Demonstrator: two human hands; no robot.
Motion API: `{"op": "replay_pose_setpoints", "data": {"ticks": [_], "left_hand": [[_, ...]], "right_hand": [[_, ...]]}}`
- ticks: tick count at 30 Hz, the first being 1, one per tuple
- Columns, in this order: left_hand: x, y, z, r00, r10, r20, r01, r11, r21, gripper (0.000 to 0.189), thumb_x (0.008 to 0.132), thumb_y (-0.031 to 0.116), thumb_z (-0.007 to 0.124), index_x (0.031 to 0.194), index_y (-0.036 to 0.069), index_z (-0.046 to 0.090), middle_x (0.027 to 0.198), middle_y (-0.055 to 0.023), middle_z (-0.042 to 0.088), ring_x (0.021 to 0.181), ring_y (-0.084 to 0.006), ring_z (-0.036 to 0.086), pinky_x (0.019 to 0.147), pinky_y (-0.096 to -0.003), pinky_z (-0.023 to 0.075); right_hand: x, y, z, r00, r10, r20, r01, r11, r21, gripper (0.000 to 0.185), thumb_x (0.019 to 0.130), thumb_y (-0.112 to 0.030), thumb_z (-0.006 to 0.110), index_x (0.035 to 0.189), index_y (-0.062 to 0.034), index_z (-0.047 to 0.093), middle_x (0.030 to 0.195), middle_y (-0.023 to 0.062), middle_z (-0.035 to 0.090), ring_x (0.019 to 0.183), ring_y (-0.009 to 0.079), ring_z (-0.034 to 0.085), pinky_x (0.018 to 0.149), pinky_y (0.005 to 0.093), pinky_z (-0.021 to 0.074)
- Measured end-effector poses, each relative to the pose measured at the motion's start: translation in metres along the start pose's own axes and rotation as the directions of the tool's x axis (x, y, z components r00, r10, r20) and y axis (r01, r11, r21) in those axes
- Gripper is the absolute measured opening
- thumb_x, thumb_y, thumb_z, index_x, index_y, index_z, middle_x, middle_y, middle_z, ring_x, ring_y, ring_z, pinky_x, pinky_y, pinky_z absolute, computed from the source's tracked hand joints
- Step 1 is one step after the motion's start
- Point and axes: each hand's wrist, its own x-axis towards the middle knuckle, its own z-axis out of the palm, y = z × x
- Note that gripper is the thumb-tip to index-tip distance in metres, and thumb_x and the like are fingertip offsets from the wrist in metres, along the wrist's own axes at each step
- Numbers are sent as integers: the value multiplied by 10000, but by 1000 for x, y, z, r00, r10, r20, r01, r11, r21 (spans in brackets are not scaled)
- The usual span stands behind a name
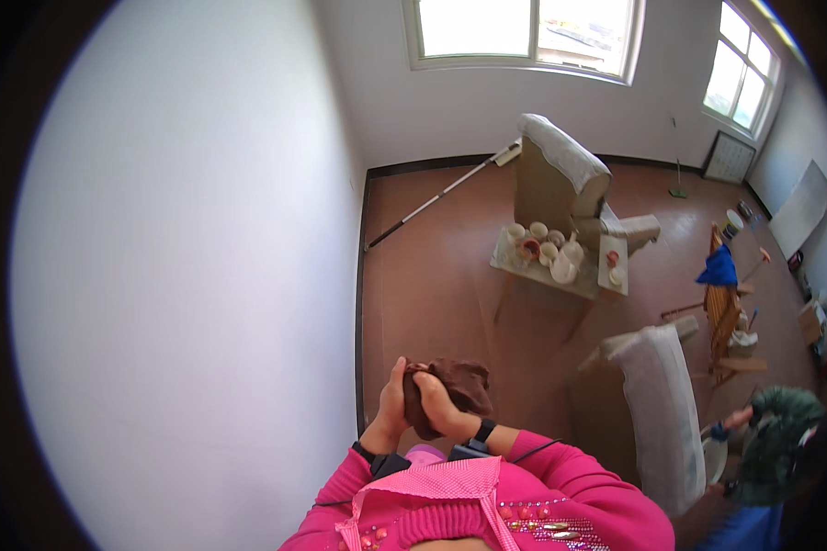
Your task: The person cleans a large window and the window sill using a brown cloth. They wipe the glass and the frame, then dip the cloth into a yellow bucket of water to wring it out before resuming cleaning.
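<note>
Both my hands are together in front of my chest, closed around a dark brown cloth (pixel 465 382). My left hand (pixel 391 403) grips its left side, with the fingers pointing up. My right hand (pixel 437 406) presses on the cloth from the right, and the loose part bunches out beyond its knuckles. Part of the cloth hangs between the two palms. Black bands and dark box-like devices sit at both wrists.
A white wall (pixel 193 275) rises close at the left. Ahead, a small table (pixel 503 258) holds cups and a pitcher (pixel 565 265) beside a covered armchair (pixel 551 172). Another covered armchair (pixel 661 413) stands at the right, with a person (pixel 775 448) beside it. A pole (pixel 441 196) leans near the wall.
</note>
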Motion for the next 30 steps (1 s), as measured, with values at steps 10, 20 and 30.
{"op": "replay_pose_setpoints", "data": {"ticks": [10,20,30], "left_hand": [[162,113,-30,915,244,-322,-105,913,393,505,981,501,452,950,45,665,884,-54,652,801,-143,611,736,-275,497],[370,233,-71,919,314,-238,-125,805,581,564,975,566,441,916,37,631,849,-52,612,778,-132,556,714,-273,473],[588,370,-87,925,190,328,-344,53,938,355,820,140,682,1139,24,578,1016,-174,662,918,-258,652,838,-348,496]], "right_hand": [[210,15,29,900,-328,287,408,865,-291,314,958,-191,398,1059,50,573,1005,175,611,964,287,565,909,341,434],[428,-47,68,949,-205,241,308,772,-556,328,975,-254,452,1095,35,550,900,209,658,821,313,637,749,388,496],[653,-134,-23,973,-14,229,213,429,-878,272,784,-171,663,996,-33,564,904,210,646,863,360,641,746,422,494]]}}
